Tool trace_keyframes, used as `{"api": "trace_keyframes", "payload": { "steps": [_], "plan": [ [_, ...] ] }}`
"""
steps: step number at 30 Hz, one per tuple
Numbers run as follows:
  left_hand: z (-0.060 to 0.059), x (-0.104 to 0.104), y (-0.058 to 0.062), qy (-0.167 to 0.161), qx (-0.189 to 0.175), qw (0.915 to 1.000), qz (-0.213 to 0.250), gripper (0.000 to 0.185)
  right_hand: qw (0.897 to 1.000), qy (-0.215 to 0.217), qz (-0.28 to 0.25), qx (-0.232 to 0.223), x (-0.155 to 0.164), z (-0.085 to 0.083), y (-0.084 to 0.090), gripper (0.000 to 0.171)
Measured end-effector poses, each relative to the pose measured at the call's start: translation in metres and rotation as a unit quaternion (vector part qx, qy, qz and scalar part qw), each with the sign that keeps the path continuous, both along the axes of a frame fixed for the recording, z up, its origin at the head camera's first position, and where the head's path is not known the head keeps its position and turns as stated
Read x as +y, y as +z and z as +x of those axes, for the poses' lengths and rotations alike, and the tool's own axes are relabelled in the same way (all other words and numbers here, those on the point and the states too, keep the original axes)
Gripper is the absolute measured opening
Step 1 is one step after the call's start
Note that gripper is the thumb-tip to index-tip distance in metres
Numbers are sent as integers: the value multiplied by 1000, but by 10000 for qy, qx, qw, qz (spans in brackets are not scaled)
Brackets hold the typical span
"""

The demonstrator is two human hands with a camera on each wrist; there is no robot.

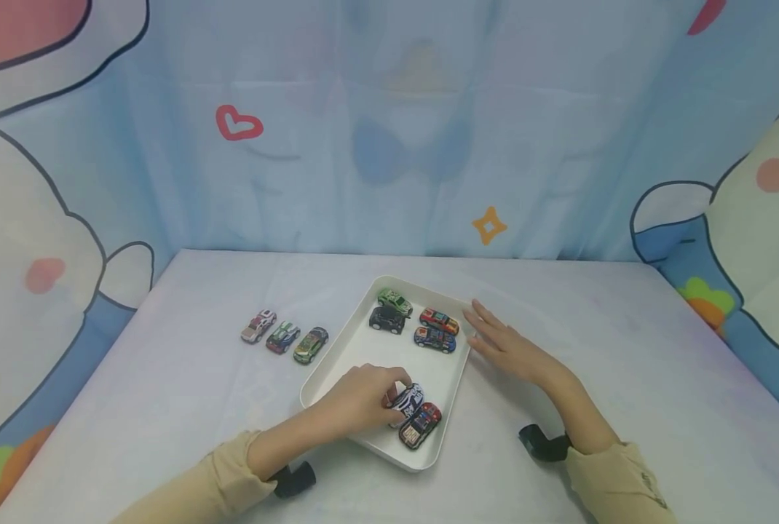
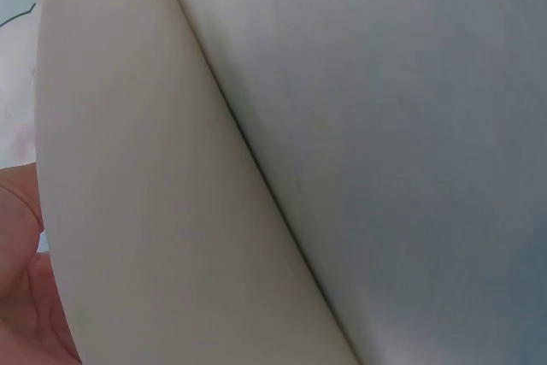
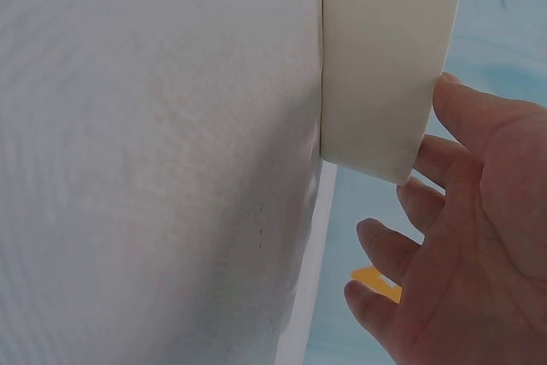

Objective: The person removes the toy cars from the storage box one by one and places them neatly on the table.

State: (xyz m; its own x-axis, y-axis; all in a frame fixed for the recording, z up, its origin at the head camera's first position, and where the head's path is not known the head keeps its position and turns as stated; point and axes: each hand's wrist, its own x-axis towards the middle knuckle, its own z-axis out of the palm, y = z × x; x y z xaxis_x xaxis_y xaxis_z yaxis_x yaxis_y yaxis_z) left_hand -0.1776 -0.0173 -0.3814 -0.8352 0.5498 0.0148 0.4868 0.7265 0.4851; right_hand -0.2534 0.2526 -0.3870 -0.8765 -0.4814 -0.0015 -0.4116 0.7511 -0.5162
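Note:
A white tray [image 1: 363, 364] lies in the middle of the table with several toy cars in it. My left hand [image 1: 363, 397] reaches into its near end and pinches a black-and-white toy car [image 1: 410, 399], beside a red and black car [image 1: 420, 424]. At the tray's far end sit a green car [image 1: 394, 300], a black car [image 1: 386, 319], a red car [image 1: 439, 320] and a blue car [image 1: 435, 338]. My right hand [image 1: 501, 342] lies flat with straight fingers against the tray's right rim. The wrist views show only the tray wall [image 2: 162, 211] [image 3: 389, 57], the tablecloth and the right hand's fingers [image 3: 461, 237].
Three more toy cars stand in a row on the table left of the tray: a silver-red one [image 1: 258, 325], a dark green-red one [image 1: 282, 337] and a green one [image 1: 311, 344]. A cartoon-printed cloth backdrop [image 1: 389, 124] rises behind the table.

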Motion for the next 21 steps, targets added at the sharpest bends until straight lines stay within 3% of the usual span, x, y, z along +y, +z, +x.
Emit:
{"api": "trace_keyframes", "payload": {
  "steps": [5, 10, 16, 21],
  "plan": [
    [0, -5, 1, 42, -65, 9991, 423, 37, 10000, 3, -8, 29, 0, 0, 0, 56],
    [-12, -31, 9, 380, -337, 9912, 1224, 37, 10000, 27, -9, 36, 0, -1, -2, 56],
    [-36, -98, 25, 1203, -761, 9677, 2082, 39, 10000, 7, 8, 61, 1, -1, -4, 56],
    [-48, -162, 29, 1923, -923, 9528, 2159, 46, 10000, -19, 61, 70, 2, -2, -5, 55]
  ]
}}
